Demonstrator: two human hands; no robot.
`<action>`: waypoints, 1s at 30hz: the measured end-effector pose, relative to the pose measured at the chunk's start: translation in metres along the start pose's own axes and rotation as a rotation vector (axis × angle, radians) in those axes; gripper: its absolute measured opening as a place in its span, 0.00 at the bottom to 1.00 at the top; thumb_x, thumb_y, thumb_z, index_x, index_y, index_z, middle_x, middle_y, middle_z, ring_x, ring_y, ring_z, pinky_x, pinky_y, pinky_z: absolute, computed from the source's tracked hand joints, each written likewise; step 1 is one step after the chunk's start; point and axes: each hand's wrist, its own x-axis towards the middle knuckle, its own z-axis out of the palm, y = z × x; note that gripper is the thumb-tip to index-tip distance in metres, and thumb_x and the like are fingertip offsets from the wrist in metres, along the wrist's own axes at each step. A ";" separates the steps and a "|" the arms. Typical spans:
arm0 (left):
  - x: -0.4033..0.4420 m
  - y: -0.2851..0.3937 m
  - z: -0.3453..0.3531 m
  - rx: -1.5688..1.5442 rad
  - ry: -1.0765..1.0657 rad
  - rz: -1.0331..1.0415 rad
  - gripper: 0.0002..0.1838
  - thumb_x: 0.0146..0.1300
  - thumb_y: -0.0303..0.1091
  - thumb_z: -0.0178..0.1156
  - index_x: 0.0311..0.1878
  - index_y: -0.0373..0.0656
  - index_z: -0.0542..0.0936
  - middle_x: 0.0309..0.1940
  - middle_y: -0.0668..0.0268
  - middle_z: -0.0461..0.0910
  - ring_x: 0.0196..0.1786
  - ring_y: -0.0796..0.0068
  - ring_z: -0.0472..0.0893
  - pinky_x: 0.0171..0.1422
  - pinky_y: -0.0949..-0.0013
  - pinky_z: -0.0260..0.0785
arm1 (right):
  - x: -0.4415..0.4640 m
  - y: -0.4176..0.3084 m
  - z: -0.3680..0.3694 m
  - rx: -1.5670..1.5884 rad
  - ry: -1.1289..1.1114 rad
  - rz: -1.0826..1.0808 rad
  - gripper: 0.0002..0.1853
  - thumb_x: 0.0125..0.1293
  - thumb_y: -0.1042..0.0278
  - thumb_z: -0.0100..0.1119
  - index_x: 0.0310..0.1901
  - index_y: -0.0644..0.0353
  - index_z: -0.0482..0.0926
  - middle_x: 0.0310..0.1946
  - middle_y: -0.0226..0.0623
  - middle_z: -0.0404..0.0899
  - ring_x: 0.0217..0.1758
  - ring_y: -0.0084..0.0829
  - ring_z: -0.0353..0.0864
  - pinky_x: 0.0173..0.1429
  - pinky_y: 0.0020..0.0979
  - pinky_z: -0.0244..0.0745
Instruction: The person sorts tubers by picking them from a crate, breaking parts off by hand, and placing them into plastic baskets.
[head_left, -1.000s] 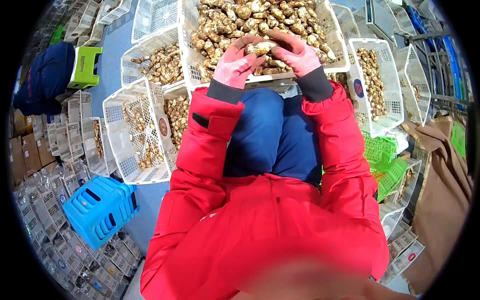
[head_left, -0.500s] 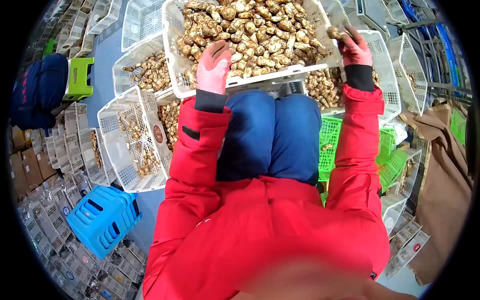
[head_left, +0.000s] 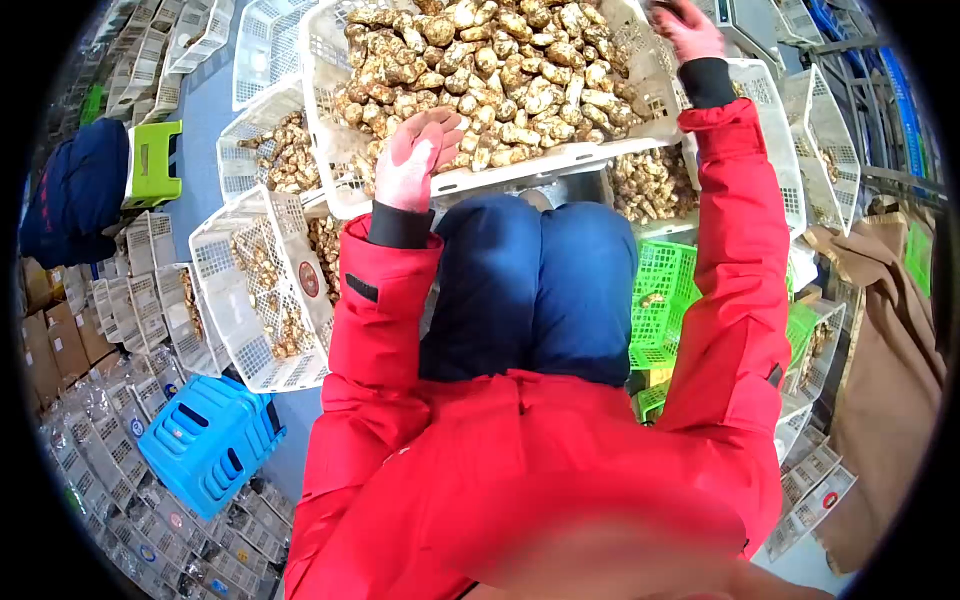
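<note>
A large white crate [head_left: 400, 190] full of brown and cream knobbly tubers [head_left: 490, 80] stands in front of my knees. Over its near left edge is my left hand [head_left: 415, 155], in a pink glove, fingers spread and nothing held. My right hand [head_left: 685, 28], gloved too, reaches past the crate's right side at the top of the view. Its fingertips are dark and near the picture's edge, so whether they hold a tuber cannot be made out. Smaller tubers [head_left: 650, 185] lie in a crate below the big crate's right corner.
White crates with tubers stand on the left [head_left: 215, 245] and right [head_left: 785, 130]. A green basket [head_left: 660, 300] is beside my right knee. A blue stool [head_left: 210, 440], a green stool [head_left: 155, 165] and a brown cloth [head_left: 885, 400] lie farther out.
Both hands were together around a tuber over the big crate. They parted; my right hand carried a tuber right, then farther up. My left hand moved left and opened.
</note>
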 end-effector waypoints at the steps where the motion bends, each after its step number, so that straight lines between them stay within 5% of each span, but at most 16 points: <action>1: -0.001 -0.001 0.001 -0.021 -0.005 0.001 0.22 0.63 0.35 0.50 0.56 0.31 0.64 0.50 0.53 0.71 0.49 0.68 0.75 0.51 0.71 0.69 | -0.024 -0.034 0.027 -0.085 -0.209 -0.034 0.26 0.52 0.73 0.61 0.55 0.60 0.68 0.47 0.37 0.73 0.46 0.26 0.76 0.48 0.23 0.73; 2: -0.001 -0.002 0.002 -0.041 -0.011 0.005 0.22 0.63 0.35 0.50 0.56 0.31 0.64 0.50 0.52 0.71 0.48 0.67 0.75 0.50 0.71 0.69 | -0.043 -0.063 0.054 -0.170 -0.416 -0.070 0.26 0.52 0.72 0.60 0.55 0.58 0.68 0.49 0.37 0.72 0.46 0.27 0.76 0.49 0.24 0.72; 4: -0.009 0.001 0.002 -0.074 -0.071 0.052 0.22 0.63 0.36 0.51 0.55 0.30 0.64 0.49 0.52 0.71 0.48 0.67 0.75 0.50 0.71 0.69 | -0.060 -0.056 0.101 -0.818 -0.757 -0.368 0.23 0.54 0.67 0.56 0.55 0.51 0.69 0.51 0.38 0.70 0.45 0.33 0.77 0.50 0.30 0.72; 6: -0.015 0.009 0.000 -0.064 -0.076 0.051 0.22 0.63 0.36 0.51 0.55 0.30 0.64 0.49 0.53 0.71 0.48 0.67 0.75 0.51 0.71 0.69 | -0.074 -0.045 0.132 -1.122 -0.875 -0.578 0.21 0.53 0.61 0.58 0.51 0.49 0.72 0.42 0.36 0.76 0.47 0.36 0.74 0.50 0.34 0.69; 8: -0.018 0.012 -0.008 -0.102 -0.110 0.084 0.23 0.63 0.37 0.51 0.55 0.30 0.64 0.49 0.53 0.71 0.47 0.68 0.75 0.51 0.70 0.69 | -0.079 -0.064 0.140 -1.116 -0.856 -0.411 0.19 0.51 0.61 0.60 0.47 0.49 0.74 0.37 0.37 0.76 0.43 0.37 0.75 0.46 0.35 0.70; 10: -0.020 0.012 -0.011 -0.125 -0.065 0.100 0.22 0.63 0.37 0.50 0.55 0.30 0.64 0.48 0.53 0.71 0.47 0.68 0.75 0.51 0.70 0.69 | -0.077 -0.058 0.134 -0.994 -0.791 -0.490 0.18 0.53 0.63 0.58 0.48 0.49 0.74 0.37 0.38 0.77 0.41 0.35 0.76 0.46 0.33 0.71; 12: -0.021 0.018 -0.007 -0.112 -0.056 0.084 0.22 0.64 0.36 0.49 0.55 0.30 0.64 0.49 0.52 0.71 0.48 0.67 0.75 0.52 0.69 0.69 | -0.078 -0.063 0.119 -0.601 -0.629 -0.132 0.18 0.55 0.66 0.55 0.50 0.47 0.74 0.36 0.37 0.77 0.39 0.28 0.77 0.44 0.29 0.71; 14: -0.022 0.020 -0.002 -0.106 -0.073 0.074 0.21 0.64 0.36 0.49 0.55 0.30 0.64 0.49 0.52 0.71 0.48 0.67 0.75 0.52 0.69 0.69 | -0.082 -0.073 0.100 0.169 -0.560 -0.014 0.21 0.60 0.64 0.52 0.55 0.55 0.69 0.41 0.27 0.75 0.38 0.20 0.72 0.46 0.26 0.69; 16: -0.019 0.020 0.003 -0.092 -0.129 0.073 0.21 0.64 0.36 0.49 0.55 0.30 0.64 0.50 0.51 0.71 0.49 0.66 0.74 0.53 0.69 0.68 | -0.099 -0.098 0.080 0.621 -0.572 0.328 0.26 0.62 0.61 0.52 0.60 0.58 0.62 0.47 0.29 0.73 0.40 0.21 0.71 0.48 0.25 0.68; 18: -0.021 0.017 0.013 -0.088 -0.095 0.050 0.22 0.64 0.37 0.49 0.55 0.31 0.64 0.50 0.52 0.70 0.50 0.66 0.74 0.53 0.69 0.68 | -0.115 -0.098 0.086 0.901 -0.532 0.270 0.31 0.61 0.64 0.53 0.64 0.58 0.53 0.54 0.39 0.69 0.53 0.26 0.72 0.47 0.20 0.68; 26: -0.025 0.017 0.010 -0.100 -0.111 0.056 0.22 0.64 0.37 0.48 0.55 0.31 0.64 0.50 0.51 0.71 0.48 0.67 0.75 0.52 0.69 0.69 | -0.151 -0.106 0.009 0.708 -0.363 0.296 0.30 0.57 0.73 0.53 0.61 0.67 0.56 0.50 0.48 0.70 0.52 0.37 0.72 0.58 0.32 0.64; 28: -0.024 0.020 0.008 -0.105 -0.100 0.057 0.21 0.64 0.36 0.48 0.55 0.30 0.64 0.50 0.50 0.71 0.49 0.66 0.75 0.52 0.69 0.69 | -0.163 -0.076 -0.030 0.420 -0.315 0.360 0.25 0.56 0.73 0.54 0.57 0.64 0.65 0.51 0.43 0.72 0.54 0.30 0.72 0.56 0.30 0.66; 30: -0.024 0.017 0.008 -0.112 -0.073 0.059 0.20 0.64 0.35 0.47 0.55 0.31 0.64 0.50 0.51 0.71 0.49 0.66 0.75 0.52 0.69 0.69 | -0.163 -0.038 -0.054 -0.229 -0.274 0.135 0.26 0.54 0.70 0.55 0.57 0.57 0.67 0.51 0.40 0.73 0.53 0.31 0.73 0.56 0.29 0.67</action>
